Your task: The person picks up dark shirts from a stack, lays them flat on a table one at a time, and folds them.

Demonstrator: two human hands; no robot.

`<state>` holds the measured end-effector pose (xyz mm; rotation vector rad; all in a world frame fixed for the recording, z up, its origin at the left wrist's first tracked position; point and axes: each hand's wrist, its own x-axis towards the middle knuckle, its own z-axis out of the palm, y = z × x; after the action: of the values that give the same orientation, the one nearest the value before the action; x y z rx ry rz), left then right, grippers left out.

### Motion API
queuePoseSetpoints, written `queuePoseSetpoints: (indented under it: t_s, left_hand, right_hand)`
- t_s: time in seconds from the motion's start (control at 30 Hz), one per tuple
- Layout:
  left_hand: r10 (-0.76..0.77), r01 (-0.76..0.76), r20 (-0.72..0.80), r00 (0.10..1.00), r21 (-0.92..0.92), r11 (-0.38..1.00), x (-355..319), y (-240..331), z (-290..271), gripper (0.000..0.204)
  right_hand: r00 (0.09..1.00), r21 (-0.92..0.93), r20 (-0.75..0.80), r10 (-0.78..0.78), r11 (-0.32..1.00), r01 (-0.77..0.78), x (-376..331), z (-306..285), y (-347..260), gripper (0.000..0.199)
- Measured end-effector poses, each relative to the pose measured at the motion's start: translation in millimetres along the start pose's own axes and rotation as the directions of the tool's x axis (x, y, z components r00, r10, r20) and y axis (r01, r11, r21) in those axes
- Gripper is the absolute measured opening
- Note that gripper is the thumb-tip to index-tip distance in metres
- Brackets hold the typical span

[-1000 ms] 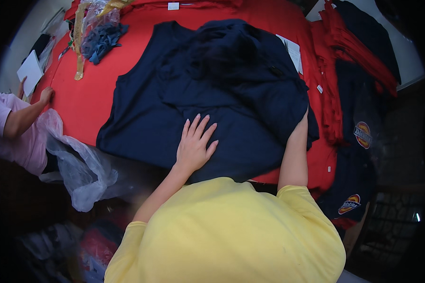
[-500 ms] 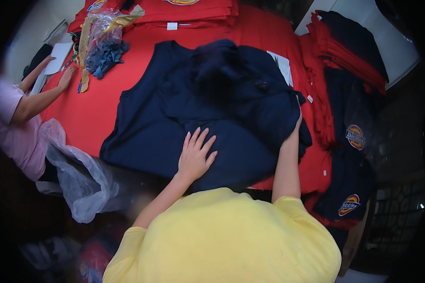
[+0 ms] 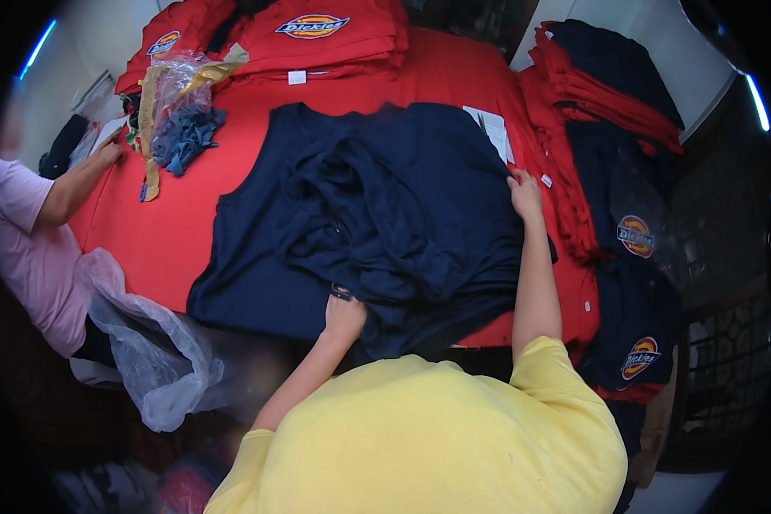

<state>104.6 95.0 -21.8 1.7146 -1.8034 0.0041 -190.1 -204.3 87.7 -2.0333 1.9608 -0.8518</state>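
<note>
Your left hand [image 3: 345, 319] is at the near edge of the navy garment [image 3: 437, 171], the back of the hand visible. Its fingers run into the folds, so whether they are spread or closed on the cloth cannot be told. A small dark object [image 3: 341, 292] shows at those fingers; its kind is unclear.

Your right hand [image 3: 525, 197] is ahead of your left and well to its right, thumb and fingers pinching the garment's right edge. The garment lies between your two hands and extends ahead of and to the left of your left hand, bunched in the middle, flatter at the left. It rests on red cloth [image 3: 158, 257].

Just beyond your right hand, slightly left, is white paper [image 3: 495, 128] with a slim dark tool on it. Right of that hand are folded red and navy garments [image 3: 612, 81] in a stack, with navy pieces [image 3: 604, 300] bearing oval patches nearer you.

Far ahead of your left hand sits a red stack [image 3: 360, 38]; left of that, blue scraps [image 3: 188, 141]. Translucent plastic [image 3: 158, 368] hangs left of your left hand. A co-worker's hand [image 3: 111, 152] is farther off, ahead and left.
</note>
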Motion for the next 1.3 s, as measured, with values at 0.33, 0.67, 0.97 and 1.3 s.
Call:
queuePoseSetpoints:
  t_s: [0.33, 0.67, 0.97, 1.3]
  left_hand:
    - [-0.017, 0.018, 0.003, 1.000, -0.095, 0.995, 4, 2, -12, 0.035]
    - [0.028, 0.108, 0.329, 0.944, -0.386, 0.916, 9, -19, -78, 0.026]
    - [-0.506, 0.440, -0.235, 0.830, -0.283, 0.853, 74, -155, -117, 0.022]
    - [-0.318, 0.252, 0.104, 0.942, 0.407, 0.878, 136, -198, -76, 0.051]
  right_hand:
    - [0.952, -0.079, 0.219, 0.214, 0.976, -0.201, -6, 16, 8, 0.070]
    - [0.542, 0.360, 0.820, -0.185, 0.903, -0.237, -28, -51, -28, 0.054]
    - [0.817, 0.665, 0.557, -0.150, 0.669, -0.331, -65, -15, -66, 0.036]
    - [0.870, 0.869, 0.491, -0.037, -0.050, -0.492, -140, -85, -111, 0.032]
